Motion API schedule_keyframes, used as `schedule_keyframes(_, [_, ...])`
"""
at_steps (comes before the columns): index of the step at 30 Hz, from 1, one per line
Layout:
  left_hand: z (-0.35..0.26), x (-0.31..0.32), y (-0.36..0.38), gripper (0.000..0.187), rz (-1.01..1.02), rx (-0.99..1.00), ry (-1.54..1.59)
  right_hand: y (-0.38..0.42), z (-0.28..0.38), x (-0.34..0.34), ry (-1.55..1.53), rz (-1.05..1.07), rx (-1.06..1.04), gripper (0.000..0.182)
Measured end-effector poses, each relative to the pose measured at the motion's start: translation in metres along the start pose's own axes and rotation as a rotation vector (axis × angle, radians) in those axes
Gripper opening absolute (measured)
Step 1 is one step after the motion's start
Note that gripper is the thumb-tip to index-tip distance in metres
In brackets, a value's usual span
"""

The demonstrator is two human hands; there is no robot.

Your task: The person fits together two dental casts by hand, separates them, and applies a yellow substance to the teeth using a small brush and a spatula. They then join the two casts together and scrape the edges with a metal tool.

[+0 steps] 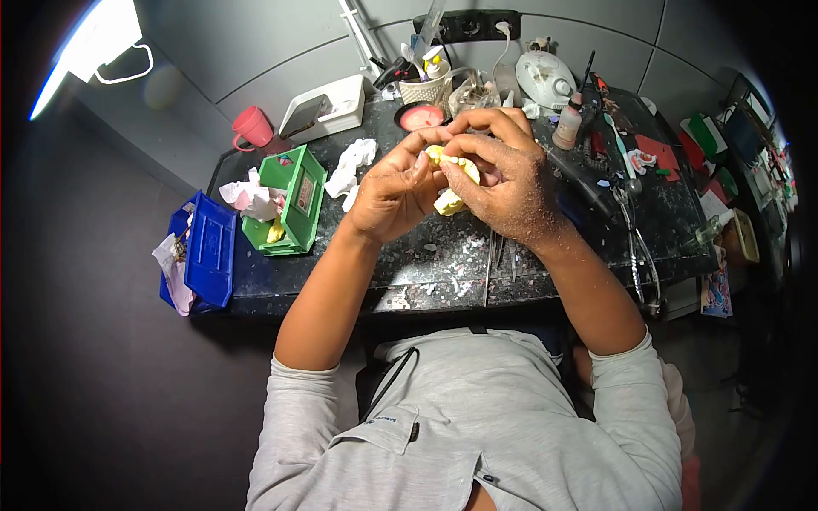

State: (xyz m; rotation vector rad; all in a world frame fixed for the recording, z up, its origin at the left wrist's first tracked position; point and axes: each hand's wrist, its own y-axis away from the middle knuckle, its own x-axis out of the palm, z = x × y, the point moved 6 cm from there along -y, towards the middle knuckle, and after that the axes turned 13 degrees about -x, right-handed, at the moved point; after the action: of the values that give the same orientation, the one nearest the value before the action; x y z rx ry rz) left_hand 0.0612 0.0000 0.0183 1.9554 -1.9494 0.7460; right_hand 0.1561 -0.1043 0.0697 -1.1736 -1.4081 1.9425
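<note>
I'm watching on the head feed: yellow dental cast (pixel 449 202) just above centre frame, over the desk (pixel 396 271). My left hand (pixel 396 186) steadies it, my dust-speckled right hand (pixel 511 180) pinches it, fingers gripping from both sides!

Matt, chalky yellow cast (pixel 450 203) — smooth plastic green bin (pixel 299 223) — crumpled, papery white tissue (pixel 355 156)

Left grip (pixel 394 189) and right grip (pixel 514 180) hold yellow cast (pixel 449 203)
</note>
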Motion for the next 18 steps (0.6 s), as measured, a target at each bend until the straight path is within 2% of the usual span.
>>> schedule_keyframes(1, [0.0001,-0.0011,-0.0001,0.042,-0.001,0.000,0.001,0.0002,0.0004,0.0003,0.001,-0.005,-0.002,0.013])
schedule_keyframes(3, [0.0005,-0.0045,-0.0007,0.058,-0.030,-0.015,-0.050,0.0004,0.0010,0.0001,0.001,-0.010,-0.004,0.013])
schedule_keyframes(7, [0.0005,-0.0031,0.0001,0.058,-0.044,-0.016,-0.050,-0.0008,0.0035,-0.0004,0.022,0.004,-0.025,0.013])
schedule_keyframes(9, [-0.0003,0.0003,-0.0003,0.045,0.009,0.017,-0.013,-0.0014,0.0039,-0.0004,0.022,0.009,-0.029,0.013])
schedule_keyframes(18, [-0.0004,-0.0002,-0.0001,0.044,0.027,0.022,-0.013,-0.0001,0.0030,-0.0002,0.029,0.030,-0.028,0.016])
